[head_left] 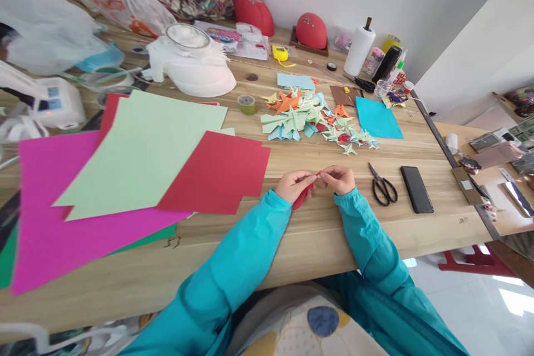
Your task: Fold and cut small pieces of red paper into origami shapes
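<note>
Spanning the left of the wooden bench (317,245) are a magenta sheet (50,206), pale green sheets (154,144) overlapping it, and red sheets (221,172) at the stack's right end. Just right of these, the left hand (292,184) has a narrow grip, thumb against fingers, on a small red paper piece (301,199), apparently folded. The piece lies between the two hands, at the near edge side of the bench; its long axis slants from a broader lower-left part, beneath the left fingers, to a thin upper-right end. Most of its visible area is thus nearer the left hand, and its exact fold is partly hidden by the fingers. Beyond both hands, well apart from the piece, lies a heap of folded paper figures (292,119), many star-shaped. The right hand (340,179) meets the thin end from the right, thumb and forefinger pinched narrowly on it, the fingertips of both hands almost touching. From that grip the broader part lies leftward and toward the wearer. Farther right are black-handled scissors (384,191), near the right hand, and then a black smartphone (417,189).
</note>
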